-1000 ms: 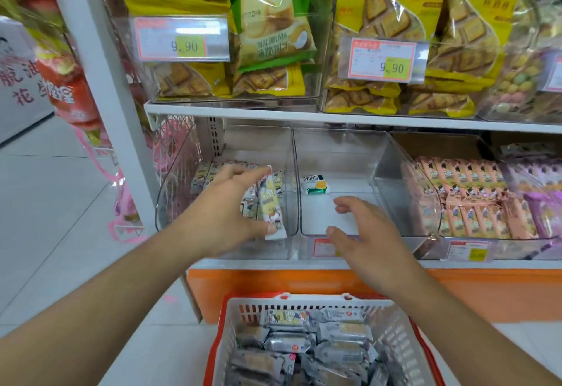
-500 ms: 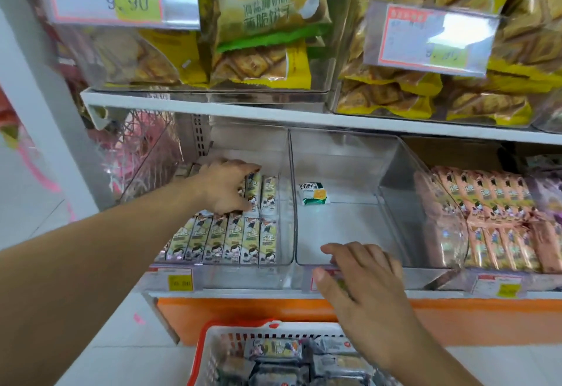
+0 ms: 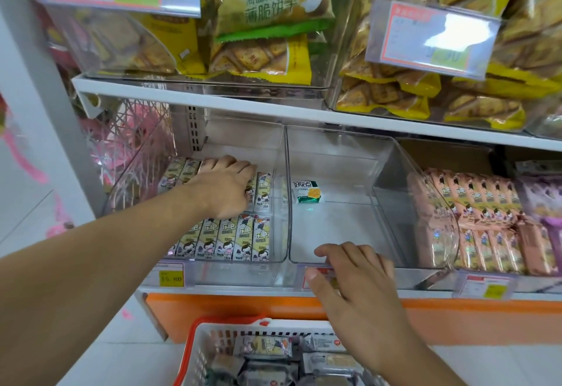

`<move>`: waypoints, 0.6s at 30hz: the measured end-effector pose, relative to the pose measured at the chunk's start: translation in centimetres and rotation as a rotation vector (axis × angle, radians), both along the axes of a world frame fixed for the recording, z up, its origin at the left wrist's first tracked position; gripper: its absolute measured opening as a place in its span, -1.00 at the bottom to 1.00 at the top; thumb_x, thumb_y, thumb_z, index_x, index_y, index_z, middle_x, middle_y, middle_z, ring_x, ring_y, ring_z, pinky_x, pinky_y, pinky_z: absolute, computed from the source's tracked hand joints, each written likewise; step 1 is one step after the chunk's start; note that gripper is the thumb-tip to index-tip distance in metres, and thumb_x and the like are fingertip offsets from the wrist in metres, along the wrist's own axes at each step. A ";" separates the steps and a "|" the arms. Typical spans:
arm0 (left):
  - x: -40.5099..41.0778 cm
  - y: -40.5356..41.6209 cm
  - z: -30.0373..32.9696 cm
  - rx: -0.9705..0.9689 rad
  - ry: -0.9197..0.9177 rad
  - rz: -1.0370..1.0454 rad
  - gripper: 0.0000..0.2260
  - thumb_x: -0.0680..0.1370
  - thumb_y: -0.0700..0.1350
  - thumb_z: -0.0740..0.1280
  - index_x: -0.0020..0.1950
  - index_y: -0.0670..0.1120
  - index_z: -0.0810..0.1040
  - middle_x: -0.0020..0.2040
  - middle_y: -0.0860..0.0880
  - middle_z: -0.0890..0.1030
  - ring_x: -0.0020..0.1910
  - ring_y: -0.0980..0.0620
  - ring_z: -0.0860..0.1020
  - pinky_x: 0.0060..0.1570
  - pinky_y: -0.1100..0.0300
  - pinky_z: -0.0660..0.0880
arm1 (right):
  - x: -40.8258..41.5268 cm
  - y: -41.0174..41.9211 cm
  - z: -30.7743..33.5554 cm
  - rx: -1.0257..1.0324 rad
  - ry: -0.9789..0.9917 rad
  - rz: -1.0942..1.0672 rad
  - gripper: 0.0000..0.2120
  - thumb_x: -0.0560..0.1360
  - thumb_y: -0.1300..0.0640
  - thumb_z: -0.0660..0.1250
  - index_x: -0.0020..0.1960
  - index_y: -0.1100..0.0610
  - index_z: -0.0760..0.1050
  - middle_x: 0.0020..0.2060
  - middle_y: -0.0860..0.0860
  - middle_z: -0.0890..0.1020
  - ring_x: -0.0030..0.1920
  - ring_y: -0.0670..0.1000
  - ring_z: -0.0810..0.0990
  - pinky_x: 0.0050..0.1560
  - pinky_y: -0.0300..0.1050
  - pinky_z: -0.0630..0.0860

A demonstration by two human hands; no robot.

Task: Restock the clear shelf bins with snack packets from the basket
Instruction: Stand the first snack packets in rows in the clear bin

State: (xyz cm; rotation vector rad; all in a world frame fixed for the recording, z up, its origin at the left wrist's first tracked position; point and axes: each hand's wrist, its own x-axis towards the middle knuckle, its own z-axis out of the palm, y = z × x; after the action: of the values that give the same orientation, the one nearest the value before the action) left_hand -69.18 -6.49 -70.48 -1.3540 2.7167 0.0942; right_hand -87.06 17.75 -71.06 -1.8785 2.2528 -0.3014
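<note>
Two rows of cream-yellow snack packets (image 3: 231, 238) are seen standing on end in the left clear bin (image 3: 281, 203), on the lower shelf (image 3: 304, 290). Left hand (image 3: 223, 189) is reached deep into that bin, palm down, fingers bent over the back row of packets; whether a packet is actually gripped cannot be told. A yellow price tag (image 3: 171, 277) is clipped to the bin front. Middle clear bin (image 3: 389, 172) is occupied by one small green-and-white packet (image 3: 307, 192) near the back. Right hand (image 3: 354, 276) is laid on that bin's front rim, fingers curled over the top edge, thumb pressed against the front face. Pink packets (image 3: 483, 227) are packed in the bin to the right. Basket (image 3: 200, 352), white with a red rim, is seen below the shelf, just under the right wrist, with more packets inside. Yellow biscuit bags (image 3: 392, 93) are stacked on the upper shelf.
</note>
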 end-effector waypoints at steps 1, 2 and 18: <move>0.1 0.1 -0.1 -0.005 0.010 0.002 -0.33 0.65 0.06 0.19 0.69 0.00 -0.02 0.68 0.03 0.06 0.63 -0.10 0.00 0.60 -0.13 -0.01 | 0.0 0.0 0.0 -0.005 0.000 -0.002 -0.28 0.45 -0.44 -0.32 0.44 -0.28 0.30 0.22 -0.38 0.35 0.31 -0.24 0.22 0.37 -0.18 0.04; 0.2 0.2 -0.3 -0.004 0.016 0.008 -0.34 0.65 0.05 0.18 0.69 0.01 -0.02 0.68 0.02 0.05 0.63 -0.11 0.00 0.60 -0.14 -0.01 | 0.0 0.0 0.0 -0.009 0.003 -0.003 -0.28 0.45 -0.44 -0.32 0.43 -0.28 0.31 0.21 -0.38 0.36 0.31 -0.23 0.22 0.36 -0.18 0.04; 4.6 9.9 2.4 0.021 0.571 0.079 -0.53 0.65 0.06 0.27 0.54 -0.02 0.35 0.39 -0.02 0.48 0.43 -0.08 0.31 0.37 0.02 0.30 | -0.9 1.1 0.3 -0.048 -0.109 0.053 -0.35 0.54 -0.39 -0.03 0.46 -0.09 0.42 0.32 -0.15 0.49 0.38 -0.08 0.31 0.41 -0.11 0.14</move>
State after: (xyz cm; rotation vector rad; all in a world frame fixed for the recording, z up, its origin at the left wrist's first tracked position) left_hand -64.57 3.46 -68.06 -1.6346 3.0822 0.6019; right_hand -87.95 18.88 -70.75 -1.8930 2.1396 -0.4424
